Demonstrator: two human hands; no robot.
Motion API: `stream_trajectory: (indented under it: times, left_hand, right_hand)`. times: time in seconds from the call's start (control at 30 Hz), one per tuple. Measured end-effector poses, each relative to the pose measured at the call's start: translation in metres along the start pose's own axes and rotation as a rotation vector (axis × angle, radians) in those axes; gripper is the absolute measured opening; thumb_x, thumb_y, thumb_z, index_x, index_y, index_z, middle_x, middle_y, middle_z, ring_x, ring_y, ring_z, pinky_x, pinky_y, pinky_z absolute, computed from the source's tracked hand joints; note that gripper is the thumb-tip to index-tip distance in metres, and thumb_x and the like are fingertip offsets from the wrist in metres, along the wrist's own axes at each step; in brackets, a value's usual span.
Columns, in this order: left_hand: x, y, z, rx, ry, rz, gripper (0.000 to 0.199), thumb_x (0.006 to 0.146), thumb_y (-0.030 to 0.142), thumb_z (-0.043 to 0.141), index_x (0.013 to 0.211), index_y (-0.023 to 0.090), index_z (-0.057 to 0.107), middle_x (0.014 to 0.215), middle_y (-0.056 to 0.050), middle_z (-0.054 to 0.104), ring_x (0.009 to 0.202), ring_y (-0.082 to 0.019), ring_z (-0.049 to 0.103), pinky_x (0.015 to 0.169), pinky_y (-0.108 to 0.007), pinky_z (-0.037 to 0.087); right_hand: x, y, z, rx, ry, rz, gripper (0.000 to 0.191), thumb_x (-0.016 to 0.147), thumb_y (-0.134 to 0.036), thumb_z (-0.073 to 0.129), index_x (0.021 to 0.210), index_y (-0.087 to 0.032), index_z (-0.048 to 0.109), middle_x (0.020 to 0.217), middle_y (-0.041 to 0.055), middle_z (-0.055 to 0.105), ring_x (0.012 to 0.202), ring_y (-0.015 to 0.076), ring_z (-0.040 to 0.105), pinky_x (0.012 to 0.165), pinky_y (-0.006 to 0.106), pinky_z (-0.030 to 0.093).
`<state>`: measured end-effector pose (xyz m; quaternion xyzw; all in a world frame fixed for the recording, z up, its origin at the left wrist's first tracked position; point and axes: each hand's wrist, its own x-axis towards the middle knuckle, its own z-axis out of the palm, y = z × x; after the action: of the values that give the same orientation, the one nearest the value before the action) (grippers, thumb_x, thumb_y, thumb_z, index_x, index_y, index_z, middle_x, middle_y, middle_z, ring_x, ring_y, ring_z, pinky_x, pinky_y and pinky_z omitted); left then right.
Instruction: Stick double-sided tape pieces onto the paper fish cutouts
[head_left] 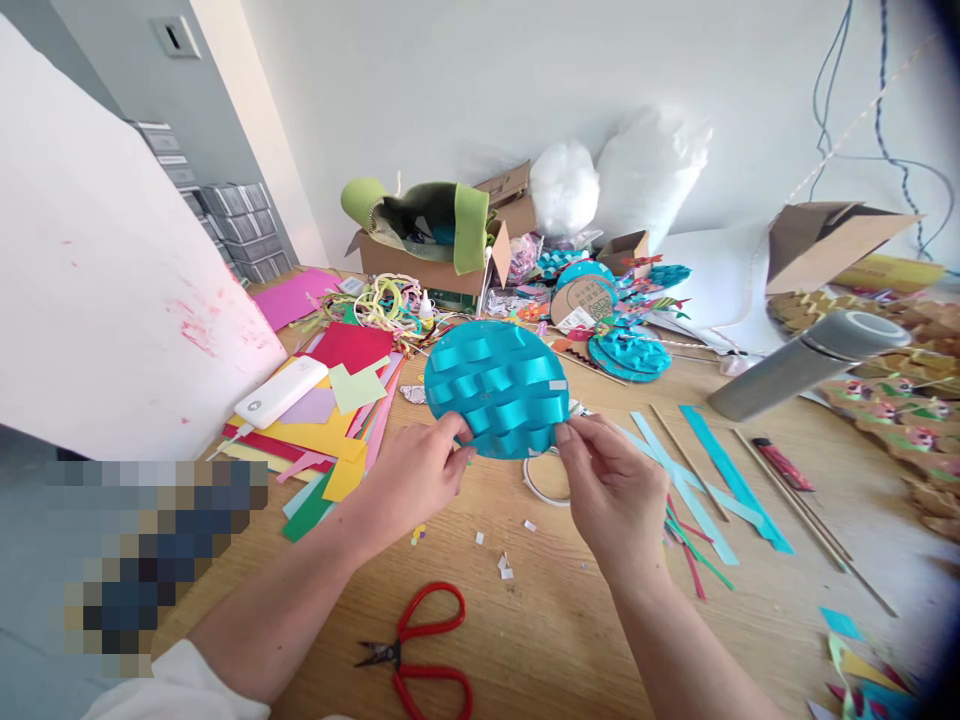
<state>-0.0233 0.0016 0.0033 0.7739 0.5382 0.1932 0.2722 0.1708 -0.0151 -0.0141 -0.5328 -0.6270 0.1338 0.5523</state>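
A round blue paper disc (499, 385) with rows of curled paper strips is held up above the wooden table. My left hand (431, 465) pinches its lower left edge, and my right hand (611, 490) pinches its lower right edge. A small whitish piece shows near the disc's right edge. Behind and below the disc lies a roll of white tape (546, 492), partly hidden by my right hand. Red-handled scissors (420, 650) lie spread on the table nearer to me. Small white paper scraps (505, 570) are scattered between the scissors and the disc.
Colored paper sheets (349, 350) and a white power bank (281, 390) lie left. Blue strips (735, 480), sticks (795, 500) and a grey flask (810, 365) lie right. Behind are an open cardboard box (420, 275), a yarn tangle (386, 303) and more blue discs (630, 355).
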Motion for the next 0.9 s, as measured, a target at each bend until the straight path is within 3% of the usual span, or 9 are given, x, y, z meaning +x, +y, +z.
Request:
stream_trajectory:
  times: [0.23,0.47,0.6,0.7,0.9]
  left_hand:
    - [-0.0017,0.0058,-0.0023,0.003,-0.023,-0.008,0.013,0.088,0.016,0.044,0.089,0.021,0.056,0.049,0.003,0.058,0.048,-0.017,0.063,0.048,-0.024,0.038]
    - [-0.0022,0.002,-0.0031,-0.172,-0.091,0.014,0.009,0.091,0.021,0.041,0.086,0.022,0.048,0.049,0.005,0.061,0.047,-0.014,0.062,0.051,-0.022,0.04]
    - [-0.0008,0.0022,-0.0017,-0.212,-0.093,-0.026,0.006,0.086,0.023,0.053,0.087,0.022,0.047,0.053,0.004,0.065,0.05,-0.015,0.064,0.051,-0.023,0.04]
    - [-0.0005,0.0048,-0.0005,-0.196,-0.075,-0.061,0.016,0.081,0.023,0.059,0.09,0.023,0.045,0.054,0.005,0.066,0.049,-0.015,0.063,0.049,-0.023,0.039]
    - [-0.0011,0.0076,0.0012,-0.147,0.009,-0.03,0.014,0.082,0.016,0.054,0.091,0.023,0.046,0.051,0.007,0.062,0.045,-0.013,0.06,0.049,-0.022,0.037]
  right_hand:
    - [0.0,0.0018,0.0006,0.028,-0.004,0.003,0.014,0.088,-0.023,0.056,0.081,-0.02,0.068,0.074,0.001,0.061,0.069,0.0144,0.056,0.063,0.029,0.044]
    - [0.0,0.001,-0.0015,0.01,0.007,0.04,0.016,0.089,-0.026,0.057,0.081,-0.02,0.068,0.075,0.0008,0.061,0.069,0.0143,0.056,0.063,0.028,0.043]
    - [0.0017,0.0,-0.0033,0.025,-0.005,0.066,0.017,0.089,-0.029,0.056,0.083,-0.02,0.07,0.074,0.0012,0.063,0.068,0.0146,0.057,0.064,0.028,0.044]
    - [0.0026,0.0013,-0.0034,0.044,-0.019,0.099,0.02,0.089,-0.031,0.055,0.083,-0.02,0.07,0.073,0.0013,0.064,0.068,0.0153,0.058,0.064,0.028,0.044]
    - [0.0026,0.0051,-0.0027,0.057,-0.024,0.158,0.022,0.089,-0.034,0.055,0.086,-0.02,0.072,0.073,0.0013,0.066,0.068,0.0159,0.059,0.063,0.028,0.044]
